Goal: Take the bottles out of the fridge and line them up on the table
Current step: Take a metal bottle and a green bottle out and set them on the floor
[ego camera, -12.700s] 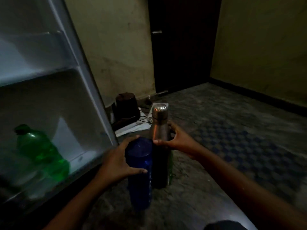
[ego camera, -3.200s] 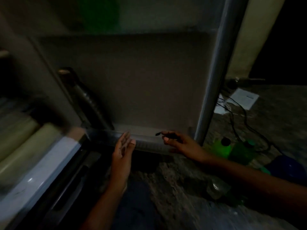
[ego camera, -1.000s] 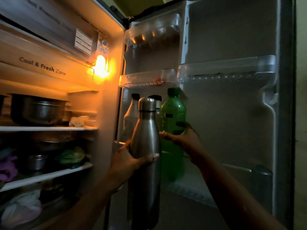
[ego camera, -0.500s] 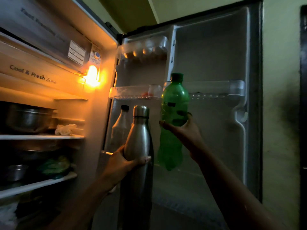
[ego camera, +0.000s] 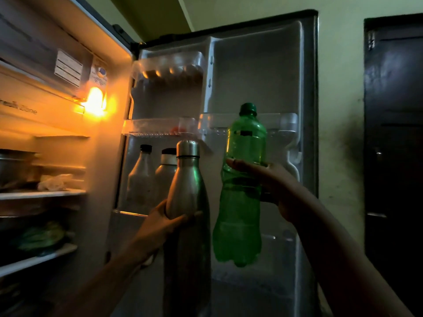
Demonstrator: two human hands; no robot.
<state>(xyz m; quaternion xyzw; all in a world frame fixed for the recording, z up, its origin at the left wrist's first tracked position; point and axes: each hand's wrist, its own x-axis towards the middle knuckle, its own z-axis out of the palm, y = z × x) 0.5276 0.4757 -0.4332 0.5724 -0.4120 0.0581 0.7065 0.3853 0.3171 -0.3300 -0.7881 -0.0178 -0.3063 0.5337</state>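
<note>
My left hand [ego camera: 158, 227] grips steel bottle [ego camera: 187, 184], right hand [ego camera: 281, 193] green bottle [ego camera: 239, 225]; steel bottle partly hides two pale bottles [ego camera: 140, 179] on door shelf [ego camera: 128, 212].

Both arms are bare. The left hand [ego camera: 160, 223] is slim, with a long thumb [ego camera: 185, 218] whose short, rounded nail catches a little light at the tip. Faint warm light falls on the back of this hand. Behind its wrist the left forearm [ego camera: 109, 273] runs narrow and uncovered to the bottom edge of the view, mostly in shadow. The right hand [ego camera: 277, 191] shows long fingers [ego camera: 242, 164], and the nail on the foremost fingertip is short and lit. Behind that wrist the right forearm [ego camera: 338, 255] is uncovered too. It looks thicker nearer the camera, and its finer detail is lost in the dim light.
</note>
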